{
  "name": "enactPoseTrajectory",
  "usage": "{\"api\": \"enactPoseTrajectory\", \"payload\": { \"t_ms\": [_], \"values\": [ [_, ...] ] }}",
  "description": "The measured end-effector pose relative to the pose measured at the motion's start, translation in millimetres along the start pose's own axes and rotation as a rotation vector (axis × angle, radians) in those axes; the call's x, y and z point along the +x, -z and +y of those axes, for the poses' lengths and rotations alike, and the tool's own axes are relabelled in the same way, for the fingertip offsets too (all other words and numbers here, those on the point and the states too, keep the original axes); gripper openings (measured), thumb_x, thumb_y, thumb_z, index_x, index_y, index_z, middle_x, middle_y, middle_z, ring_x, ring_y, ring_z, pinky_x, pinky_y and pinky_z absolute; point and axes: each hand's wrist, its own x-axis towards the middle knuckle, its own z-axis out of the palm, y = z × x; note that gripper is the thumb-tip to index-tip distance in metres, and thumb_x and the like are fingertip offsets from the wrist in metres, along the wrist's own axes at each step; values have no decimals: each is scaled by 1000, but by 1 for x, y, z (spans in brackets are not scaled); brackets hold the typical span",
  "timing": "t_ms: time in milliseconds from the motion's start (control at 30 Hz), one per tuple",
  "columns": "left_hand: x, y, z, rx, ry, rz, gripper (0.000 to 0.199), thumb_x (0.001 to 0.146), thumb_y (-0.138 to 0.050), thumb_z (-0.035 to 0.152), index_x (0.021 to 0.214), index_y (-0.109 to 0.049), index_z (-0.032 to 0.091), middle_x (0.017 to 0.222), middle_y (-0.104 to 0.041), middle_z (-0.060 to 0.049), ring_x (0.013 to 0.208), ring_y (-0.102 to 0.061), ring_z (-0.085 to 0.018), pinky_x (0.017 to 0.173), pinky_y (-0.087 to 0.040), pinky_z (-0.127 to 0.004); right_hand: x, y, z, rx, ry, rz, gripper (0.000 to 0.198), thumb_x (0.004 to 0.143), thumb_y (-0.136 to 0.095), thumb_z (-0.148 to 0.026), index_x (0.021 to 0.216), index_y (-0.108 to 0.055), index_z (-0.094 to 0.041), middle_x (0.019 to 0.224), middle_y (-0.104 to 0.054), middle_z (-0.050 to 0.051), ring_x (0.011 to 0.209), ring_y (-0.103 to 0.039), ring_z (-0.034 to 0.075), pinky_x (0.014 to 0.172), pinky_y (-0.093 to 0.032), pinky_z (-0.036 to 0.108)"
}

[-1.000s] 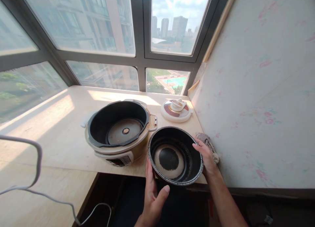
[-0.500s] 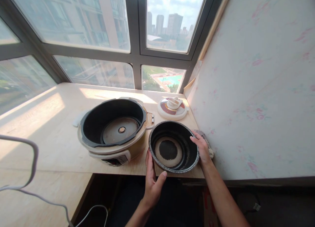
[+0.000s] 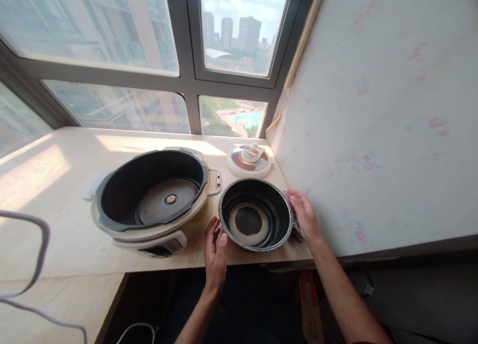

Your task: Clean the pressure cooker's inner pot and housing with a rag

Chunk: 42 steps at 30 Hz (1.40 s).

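Note:
A round black inner pot (image 3: pixel 248 222) with a worn pale ring in its bottom stands on the wooden counter in front of me. At its left side is my left hand (image 3: pixel 215 257), open, the fingers upright and holding nothing. My right hand (image 3: pixel 304 217) is open at the pot's right side, fingers off the rim. Partly hidden between that hand and the pot lies a crumpled patterned cloth (image 3: pixel 296 227); whether I touch it I cannot tell. To the left sits the electric pressure cooker body (image 3: pixel 138 237), lidless, showing its metal heating plate (image 3: pixel 168 202).
The cooker's lid (image 3: pixel 249 160) rests behind the pot near the window. A floral-papered wall (image 3: pixel 373 135) bounds the right side. A grey cord (image 3: pixel 43 244) loops at the left. Below the counter's front edge stands a paper bag (image 3: pixel 310 309).
Both hands have let go of the pot and drawn apart from it; it now stands flat on the counter. The camera view has shifted slightly right.

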Motion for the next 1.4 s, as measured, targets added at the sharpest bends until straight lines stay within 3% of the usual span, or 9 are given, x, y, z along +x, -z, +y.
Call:
{"api": "enactPoseTrajectory", "payload": {
  "t_ms": [100, 167, 333, 467, 633, 800, 1133, 1267, 1400],
  "values": [
    [5, -4, 7, -4, 7, -6, 57, 94, -61, 49, 144, -53, 23, 157, -48, -12, 146, -44, -30, 124, -30, -47, 9, 23, 11, -287, 169, 14, 44, 88, -63, -48, 123, -67, -21, 140, -64, 12, 135, -55, 29, 121, -36, 51],
    [8, -10, 10, 2, 8, -20, 65, 91, -65, 47, 150, -48, 23, 160, -44, -12, 150, -39, -30, 125, -27, -46, 14, 37, 24, -488, 235, -68, 49, 87, -62, -47, 128, -66, -21, 147, -58, 13, 142, -48, 31, 124, -29, 54],
    [18, -27, 16, 140, 5, 1, 83, 79, -72, 27, 156, -40, 19, 163, -40, -13, 152, -35, -31, 127, -23, -44, 10, 50, 65, -770, 256, -333, 90, 79, -71, -51, 157, -35, -21, 163, -38, 17, 151, -36, 34, 123, -31, 56],
    [22, -33, 20, 214, -16, 10, 82, 75, -61, 15, 156, -41, 18, 161, -44, -11, 151, -36, -31, 127, -23, -44, -3, 44, 81, -970, 381, -188, 85, 86, -64, -44, 158, -28, -14, 155, -45, 22, 144, -44, 37, 117, -39, 56],
    [21, -34, 21, 248, -15, 56, 86, 74, -58, 14, 158, -38, 14, 164, -39, -11, 154, -31, -30, 128, -20, -42, -6, 37, 72, -1123, 398, -65, 71, 89, -57, -33, 153, -34, -12, 127, -63, 21, 114, -61, 36, 97, -52, 50],
    [20, -34, 18, 252, -7, 92, 86, 75, -58, 13, 158, -37, 15, 165, -38, -9, 154, -30, -28, 128, -19, -39, -5, 38, 70, -1022, 348, -21, 69, 85, -59, -35, 148, -42, -14, 120, -64, 18, 107, -61, 35, 93, -53, 49],
    [21, -40, 21, 271, -65, 101, 81, 75, -53, 11, 155, -41, 14, 162, -43, -9, 153, -34, -27, 128, -21, -38, -32, 43, 65, -487, 248, 241, 73, 69, -66, -36, 137, -51, -15, 130, -64, 15, 121, -58, 32, 109, -44, 50],
    [23, -43, 21, 251, -116, 105, 77, 74, -52, 9, 151, -46, 15, 155, -51, -10, 148, -41, -28, 127, -24, -42, -55, 44, 42, -310, 230, 393, 75, 65, -74, -38, 133, -55, -14, 126, -66, 15, 117, -62, 33, 107, -45, 51],
    [24, -45, 22, 230, -148, 92, 73, 74, -52, 9, 147, -51, 19, 147, -58, -9, 143, -47, -28, 125, -28, -44, -70, 52, -1, -135, 317, 455, 66, 63, -81, -34, 124, -60, -18, 120, -68, 11, 111, -66, 31, 106, -47, 56]
  ]
}}
